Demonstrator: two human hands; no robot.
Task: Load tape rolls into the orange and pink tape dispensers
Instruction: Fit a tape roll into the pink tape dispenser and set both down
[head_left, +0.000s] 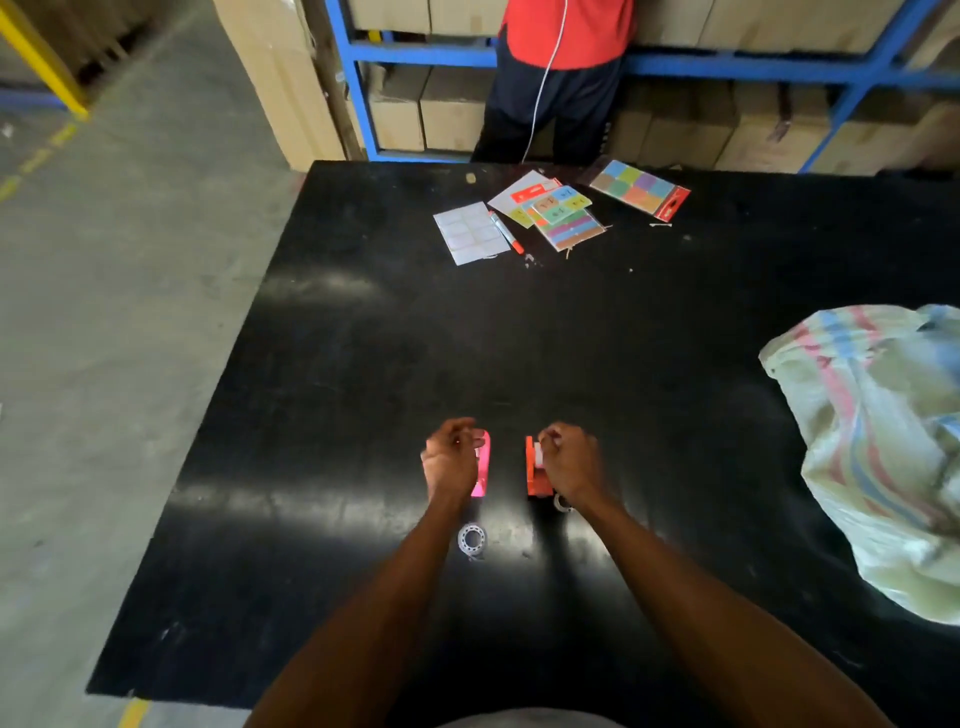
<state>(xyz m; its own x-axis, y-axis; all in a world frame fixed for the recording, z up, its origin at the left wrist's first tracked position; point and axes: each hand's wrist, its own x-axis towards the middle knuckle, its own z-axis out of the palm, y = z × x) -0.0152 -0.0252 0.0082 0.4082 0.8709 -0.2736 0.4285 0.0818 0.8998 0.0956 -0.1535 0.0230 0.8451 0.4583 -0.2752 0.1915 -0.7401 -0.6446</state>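
Curling my fingers (551, 434) in, my right hand (569, 465) bunches over the top of the small orange plastic tape dispenser (535, 475), pinching something pale there, though I cannot tell whether it is the roll or a loose tape end. My left hand (451, 460) rests against the slim pink plastic tape dispenser (482, 467), its fingers loosely bent; whether they grip the body I cannot tell. Both dispensers stand side by side, apart, on the black glossy table (363, 364). One clear tape roll (471, 540) lies flat just nearer me than the pink dispenser; another clear ring (562, 503) peeks out right behind the orange one. To seat a roll well, I judge I should steady the body, drop the roll squarely into its cradle, then draw the free end toward the cutter without twisting it.
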